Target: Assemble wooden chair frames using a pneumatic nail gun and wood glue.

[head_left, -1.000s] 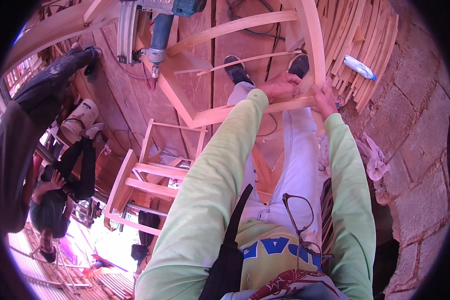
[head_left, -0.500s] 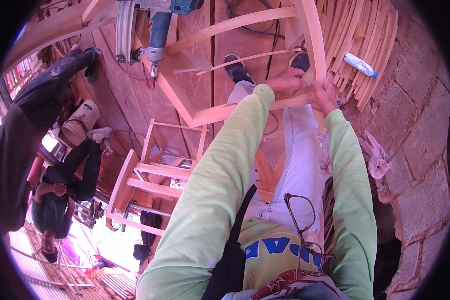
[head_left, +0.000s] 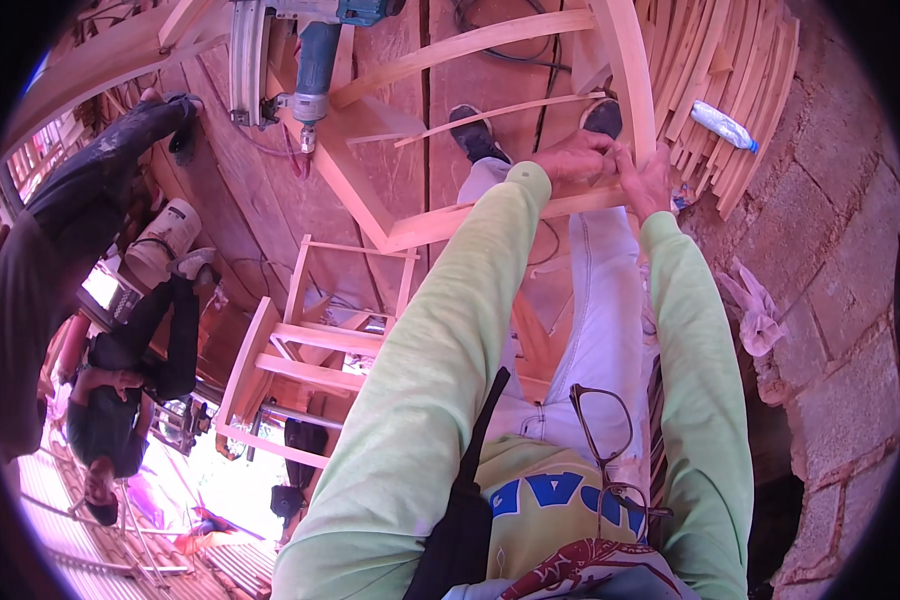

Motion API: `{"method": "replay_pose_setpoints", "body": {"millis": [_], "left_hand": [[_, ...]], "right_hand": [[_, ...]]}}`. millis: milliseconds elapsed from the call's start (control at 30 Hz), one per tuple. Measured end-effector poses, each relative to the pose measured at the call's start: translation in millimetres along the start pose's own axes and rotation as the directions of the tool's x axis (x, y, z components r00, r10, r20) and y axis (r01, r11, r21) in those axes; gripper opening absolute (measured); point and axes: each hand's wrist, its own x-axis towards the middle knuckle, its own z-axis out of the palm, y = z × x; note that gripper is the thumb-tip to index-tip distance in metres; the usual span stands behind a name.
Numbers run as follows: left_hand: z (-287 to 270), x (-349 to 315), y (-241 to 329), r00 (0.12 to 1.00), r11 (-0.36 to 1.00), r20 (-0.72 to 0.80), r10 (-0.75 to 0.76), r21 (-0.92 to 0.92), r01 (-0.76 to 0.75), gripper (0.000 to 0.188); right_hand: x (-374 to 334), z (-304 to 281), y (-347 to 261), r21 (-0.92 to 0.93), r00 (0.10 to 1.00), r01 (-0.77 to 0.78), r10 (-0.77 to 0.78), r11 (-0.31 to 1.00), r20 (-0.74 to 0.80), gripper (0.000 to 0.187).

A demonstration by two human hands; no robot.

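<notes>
A light wooden frame [head_left: 430,229] of joined bars lies across my legs, with a curved upright bar [head_left: 631,85] at its right end. Over that corner my left hand [head_left: 575,160] has its fingers pinched together. My right hand [head_left: 648,185] comes in from the other side, thumb and fingertips closed and meeting those of the left. Whatever lies between the fingertips is too small to make out. Upon the far left part of the frame rests a teal and silver nail gun [head_left: 317,70], apart from both hands.
Thin wooden strips [head_left: 715,75] are stacked at the far right, a plastic bottle [head_left: 723,126] on top. A rough block wall [head_left: 840,200] borders the right side. Left of me stand a small wooden chair frame [head_left: 315,340] and a white bucket [head_left: 163,240]. Two other people [head_left: 110,420] are at the left.
My right hand has shifted slightly left from the bar's corner, and its fingertips now meet my left hand's. The frame and nail gun have stayed nearly in place.
</notes>
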Motion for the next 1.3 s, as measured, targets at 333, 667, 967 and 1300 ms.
{"method": "replay_pose_setpoints", "body": {"millis": [333, 667, 967, 1300], "left_hand": [[-4, -2, 1, 1.0, 0.998, 0.015, -0.021, 0.06, 0.02, 0.035], [-10, 7, 8, 0.988, 0.975, 0.049, -0.146, 0.174, 0.136, 0.029], [-8, 11, 9, 0.983, 0.976, 0.076, -0.165, 0.158, 0.151, 0.033], [-12, 5, 21, 0.971, 0.924, 0.12, -0.206, 0.351, 0.153, 0.027]], "right_hand": [[-1, 1, 1, -0.069, 1.0, -0.001, 0.001, 0.998, 0.003, 0.066], [-3, 1, -4, -0.048, 0.999, 0.035, -0.035, 0.998, -0.01, 0.058], [-2, -1, 2, -0.043, 1.0, 0.0, 0.0, 0.999, -0.012, 0.058], [-8, -4, -21, -0.048, 0.994, -0.105, 0.104, 0.993, -0.016, 0.077]]}}
